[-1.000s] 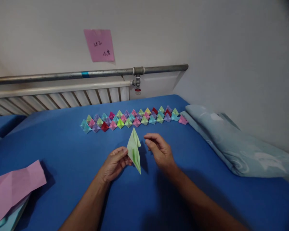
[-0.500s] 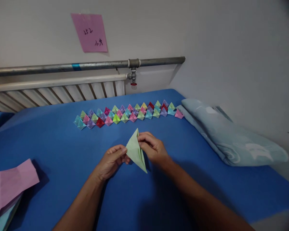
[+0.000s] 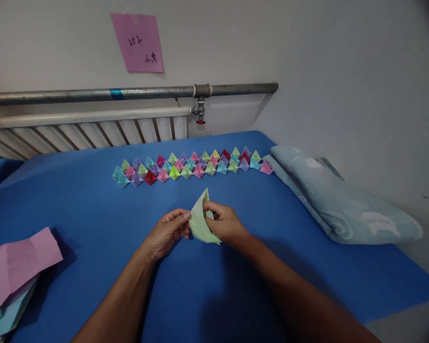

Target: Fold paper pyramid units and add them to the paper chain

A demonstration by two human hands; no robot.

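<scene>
Between my hands, above the blue surface, is a folded piece of light green paper. My left hand pinches its left corner between thumb and fingers. My right hand grips the right side, with its fingers tucked inside the open fold. The paper curves, its top point up and its lower tip bent to the right. Beyond the hands stand rows of small folded paper boats in green, pink, purple, blue, red and yellow.
Loose pink paper lies over blue sheets at the left. A folded light blue blanket rests along the right wall. Behind the surface run a white radiator and a metal pipe. A pink note hangs on the wall.
My right fingers have pushed deeper into the paper's fold, spreading it. The flat triangle has become curved, and its lower tip has lifted. My left hand keeps its pinch.
</scene>
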